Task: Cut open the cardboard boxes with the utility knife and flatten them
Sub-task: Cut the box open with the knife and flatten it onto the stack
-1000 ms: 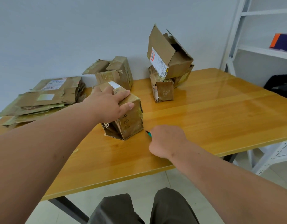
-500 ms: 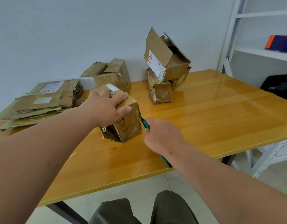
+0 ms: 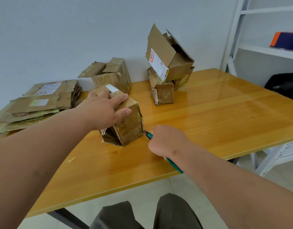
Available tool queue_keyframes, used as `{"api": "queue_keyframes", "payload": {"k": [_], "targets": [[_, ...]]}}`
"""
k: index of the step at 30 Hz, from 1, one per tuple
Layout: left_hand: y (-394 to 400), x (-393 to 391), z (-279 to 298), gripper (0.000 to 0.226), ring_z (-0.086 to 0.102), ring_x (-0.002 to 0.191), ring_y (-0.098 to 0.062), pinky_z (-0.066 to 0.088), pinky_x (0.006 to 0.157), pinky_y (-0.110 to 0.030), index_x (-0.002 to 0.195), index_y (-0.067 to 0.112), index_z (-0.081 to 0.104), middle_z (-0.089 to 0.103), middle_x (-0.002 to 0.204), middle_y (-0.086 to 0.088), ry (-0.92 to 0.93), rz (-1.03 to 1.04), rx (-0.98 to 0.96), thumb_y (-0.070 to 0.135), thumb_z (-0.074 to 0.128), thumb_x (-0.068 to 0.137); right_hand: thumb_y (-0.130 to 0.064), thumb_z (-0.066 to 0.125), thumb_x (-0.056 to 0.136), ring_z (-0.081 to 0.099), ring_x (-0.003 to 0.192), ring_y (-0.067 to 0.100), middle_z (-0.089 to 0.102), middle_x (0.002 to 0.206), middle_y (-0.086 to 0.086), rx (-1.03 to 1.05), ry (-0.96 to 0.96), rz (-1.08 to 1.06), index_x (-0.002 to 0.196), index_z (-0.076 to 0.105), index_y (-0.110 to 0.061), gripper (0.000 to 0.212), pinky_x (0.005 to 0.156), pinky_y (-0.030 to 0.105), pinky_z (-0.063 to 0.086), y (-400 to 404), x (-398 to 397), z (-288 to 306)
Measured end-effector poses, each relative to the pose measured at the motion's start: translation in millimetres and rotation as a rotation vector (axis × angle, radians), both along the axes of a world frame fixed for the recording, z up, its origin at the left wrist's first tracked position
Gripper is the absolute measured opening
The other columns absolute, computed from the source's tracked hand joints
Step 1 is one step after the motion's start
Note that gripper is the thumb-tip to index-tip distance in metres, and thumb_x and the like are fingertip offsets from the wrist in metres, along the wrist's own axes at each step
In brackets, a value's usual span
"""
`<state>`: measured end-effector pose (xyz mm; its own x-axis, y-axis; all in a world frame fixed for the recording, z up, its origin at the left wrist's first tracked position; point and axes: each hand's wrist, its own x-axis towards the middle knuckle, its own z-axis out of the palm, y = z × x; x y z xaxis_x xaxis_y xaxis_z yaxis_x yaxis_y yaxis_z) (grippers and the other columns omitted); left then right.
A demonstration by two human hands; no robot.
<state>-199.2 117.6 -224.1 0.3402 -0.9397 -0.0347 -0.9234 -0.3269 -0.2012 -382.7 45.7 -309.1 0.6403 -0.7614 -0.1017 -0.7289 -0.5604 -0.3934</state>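
Observation:
A small taped cardboard box [image 3: 128, 128] stands on the wooden table [image 3: 208, 116] in front of me, its lower left side torn open. My left hand [image 3: 103, 108] lies over its top, fingers spread across the lid and thumb down the front face. My right hand [image 3: 165, 140] grips a green-handled utility knife [image 3: 149, 135]; its blade tip touches the bottom of the box's right corner edge. The handle's tail sticks out below my wrist.
A stack of flattened cardboard [image 3: 38, 103] lies at the far left. An opened box [image 3: 112, 75] sits behind the one I hold. Two stacked boxes [image 3: 167, 63] stand at the back centre. A white metal shelf [image 3: 264, 50] rises on the right.
The knife has travelled from the top of the box's right corner edge down to its bottom, my right hand following. My left hand stays on the box.

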Motion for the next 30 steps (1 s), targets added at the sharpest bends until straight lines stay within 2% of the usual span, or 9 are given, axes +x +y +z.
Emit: {"api": "queue_keyframes", "payload": {"k": [6, 9, 12, 14, 17, 20, 25, 28, 30], "targets": [[13, 12, 20, 0.068, 0.032, 0.132, -0.026, 0.032, 0.108, -0.045, 0.143, 0.062, 0.010, 0.023, 0.152, 0.006, 0.196, -0.033, 0.105, 0.072, 0.032, 0.080, -0.024, 0.048, 0.090, 0.062, 0.061, 0.019, 0.062, 0.076, 0.001, 0.005, -0.275, -0.075, 0.093, 0.054, -0.024, 0.007, 0.052, 0.034, 0.048, -27, -30, 5], [22, 17, 32, 0.061, 0.041, 0.129, -0.016, 0.042, 0.098, -0.034, 0.133, 0.067, 0.033, 0.025, 0.152, 0.019, 0.531, -0.060, 0.087, 0.036, 0.064, 0.090, -0.037, 0.043, 0.096, 0.056, 0.079, 0.017, 0.057, 0.086, -0.006, -0.147, -0.112, -0.139, 0.107, 0.052, -0.030, 0.016, 0.071, 0.037, 0.039, -41, -33, -3], [25, 14, 36, 0.074, 0.046, 0.125, -0.021, 0.047, 0.094, -0.039, 0.114, 0.063, 0.057, 0.038, 0.143, 0.022, 0.632, -0.076, 0.059, -0.004, 0.064, 0.082, -0.055, 0.044, 0.095, 0.054, 0.101, 0.022, 0.051, 0.114, 0.000, -0.200, 0.109, -0.161, 0.132, 0.046, -0.037, 0.042, 0.090, 0.043, 0.031, -48, -30, -16], [25, 11, 35, 0.061, 0.047, 0.123, -0.016, 0.048, 0.092, -0.038, 0.106, 0.051, 0.066, 0.043, 0.138, 0.027, 0.721, -0.067, -0.016, -0.003, 0.057, 0.079, -0.062, 0.041, 0.093, 0.052, 0.110, 0.025, 0.048, 0.124, 0.003, -0.251, 0.177, -0.193, 0.138, 0.043, -0.039, 0.051, 0.094, 0.045, 0.029, -54, -31, -21], [24, 6, 30, 0.026, 0.051, 0.113, -0.005, 0.046, 0.089, -0.028, 0.104, 0.032, 0.064, 0.049, 0.135, 0.018, 0.861, -0.054, -0.090, 0.026, 0.063, 0.078, -0.060, 0.035, 0.094, 0.046, 0.119, 0.027, 0.047, 0.130, 0.003, -0.323, 0.190, -0.210, 0.143, 0.041, -0.040, 0.053, 0.099, 0.049, 0.027, -57, -31, -22], [20, 7, 19, 0.041, 0.054, 0.104, -0.011, 0.047, 0.084, -0.031, 0.122, 0.037, 0.050, 0.051, 0.128, 0.010, 0.606, -0.076, -0.096, 0.039, 0.069, 0.085, -0.051, 0.039, 0.096, 0.045, 0.119, 0.025, 0.048, 0.129, 0.001, -0.332, 0.081, -0.206, 0.141, 0.045, -0.039, 0.047, 0.101, 0.049, 0.025, -53, -28, -20], [25, 21, 26, 0.062, 0.052, 0.098, -0.002, 0.040, 0.080, -0.023, 0.132, 0.051, 0.048, 0.052, 0.131, 0.016, 0.392, -0.105, -0.083, 0.008, 0.060, 0.088, -0.043, 0.046, 0.095, 0.046, 0.116, 0.021, 0.050, 0.124, -0.003, -0.403, -0.020, -0.134, 0.132, 0.054, -0.038, 0.038, 0.099, 0.046, 0.023, -44, -23, -15], [30, 32, 24, 0.065, 0.046, 0.117, -0.012, 0.039, 0.094, -0.029, 0.133, 0.047, 0.050, 0.050, 0.134, 0.015, 0.195, -0.141, -0.207, 0.000, 0.053, 0.088, -0.037, 0.052, 0.092, 0.046, 0.115, 0.020, 0.048, 0.124, -0.002, -0.498, -0.135, -0.131, 0.132, 0.053, -0.032, 0.040, 0.099, 0.045, 0.024, -39, -19, -11], [33, 36, 16, 0.063, 0.044, 0.119, -0.015, 0.039, 0.088, -0.028, 0.139, 0.044, 0.044, 0.047, 0.135, 0.011, 0.049, -0.180, -0.249, 0.006, 0.050, 0.089, -0.032, 0.058, 0.089, 0.044, 0.122, 0.020, 0.044, 0.132, -0.002, -0.515, -0.269, -0.127, 0.141, 0.042, -0.029, 0.055, 0.103, 0.046, 0.026, -36, -14, -6]]}}
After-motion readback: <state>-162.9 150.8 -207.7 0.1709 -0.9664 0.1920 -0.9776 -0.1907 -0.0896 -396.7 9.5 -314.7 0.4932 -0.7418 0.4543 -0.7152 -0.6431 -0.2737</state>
